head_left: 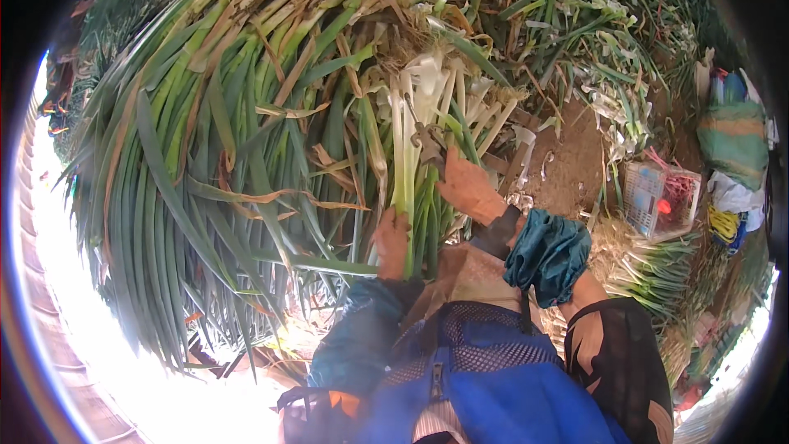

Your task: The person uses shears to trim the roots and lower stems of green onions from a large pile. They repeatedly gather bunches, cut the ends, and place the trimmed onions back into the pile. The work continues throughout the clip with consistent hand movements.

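My left hand point(392, 242) grips the long stalks of green onions point(401, 177), low on their green part near my lap. My right hand point(468, 185) is closed on a dark metal hand tool point(427, 140), whose narrow end lies against the pale stems beside the roots. What exactly the tool is, I cannot make out. A large heap of green onions point(173, 148), with long leaves and some dry brown ones, fills the left and middle around my hands.
Leaf scraps point(600, 41) lie on bare soil point(559, 164) at the upper right. A plastic crate point(657, 197) with red string stands at the right, beside stuffed green bags point(727, 140). A smaller pile of trimmed onions point(645, 275) lies below the crate.
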A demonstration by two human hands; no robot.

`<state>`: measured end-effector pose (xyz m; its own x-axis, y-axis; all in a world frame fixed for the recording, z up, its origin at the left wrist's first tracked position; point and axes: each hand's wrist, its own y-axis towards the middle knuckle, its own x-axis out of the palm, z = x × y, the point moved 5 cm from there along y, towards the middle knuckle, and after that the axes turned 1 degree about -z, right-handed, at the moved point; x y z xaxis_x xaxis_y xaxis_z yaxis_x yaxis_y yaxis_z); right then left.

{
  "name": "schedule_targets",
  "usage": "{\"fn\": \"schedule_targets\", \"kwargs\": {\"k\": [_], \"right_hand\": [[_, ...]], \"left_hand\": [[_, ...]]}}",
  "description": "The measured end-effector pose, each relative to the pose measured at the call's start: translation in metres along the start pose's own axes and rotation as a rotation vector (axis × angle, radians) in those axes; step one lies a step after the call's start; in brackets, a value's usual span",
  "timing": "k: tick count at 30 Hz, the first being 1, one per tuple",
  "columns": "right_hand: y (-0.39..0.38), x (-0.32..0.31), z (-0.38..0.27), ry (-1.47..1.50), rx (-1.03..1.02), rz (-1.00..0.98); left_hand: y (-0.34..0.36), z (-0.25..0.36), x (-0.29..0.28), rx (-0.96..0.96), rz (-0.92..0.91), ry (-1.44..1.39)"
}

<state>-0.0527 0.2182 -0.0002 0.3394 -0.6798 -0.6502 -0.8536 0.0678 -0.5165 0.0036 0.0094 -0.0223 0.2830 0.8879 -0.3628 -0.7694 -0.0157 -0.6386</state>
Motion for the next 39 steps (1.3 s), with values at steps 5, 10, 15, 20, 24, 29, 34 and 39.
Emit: {"fn": "schedule_targets", "kwargs": {"k": [5, 10, 15, 20, 24, 29, 34, 39], "right_hand": [[-0.015, -0.006, -0.005, -0.008, -0.125, 0.035], [-0.013, 0.003, 0.008, -0.074, -0.033, -0.084], [-0.003, -0.004, 0.003, -0.079, -0.079, -0.062], [-0.021, -0.008, 0.001, -0.065, -0.083, -0.051], [-0.024, -0.004, 0.0, -0.051, -0.155, -0.049], [0.003, -0.019, -0.006, -0.04, -0.094, 0.055], [-0.014, -0.027, -0.019, 0.049, -0.262, 0.014], [-0.027, -0.029, 0.001, -0.16, -0.242, 0.061]], "left_hand": [[-0.015, -0.01, 0.004, 0.087, 0.075, 0.114], [-0.019, -0.022, 0.012, 0.033, 0.049, 0.181], [-0.025, -0.023, 0.016, 0.142, 0.133, 0.206], [-0.028, -0.029, 0.018, 0.014, 0.061, 0.174], [-0.029, -0.028, 0.021, -0.041, 0.045, 0.187], [-0.037, -0.029, 0.02, -0.004, 0.108, 0.132], [-0.047, -0.027, 0.028, 0.052, 0.08, 0.237], [-0.029, -0.001, 0.029, 0.124, -0.124, 0.451]]}}
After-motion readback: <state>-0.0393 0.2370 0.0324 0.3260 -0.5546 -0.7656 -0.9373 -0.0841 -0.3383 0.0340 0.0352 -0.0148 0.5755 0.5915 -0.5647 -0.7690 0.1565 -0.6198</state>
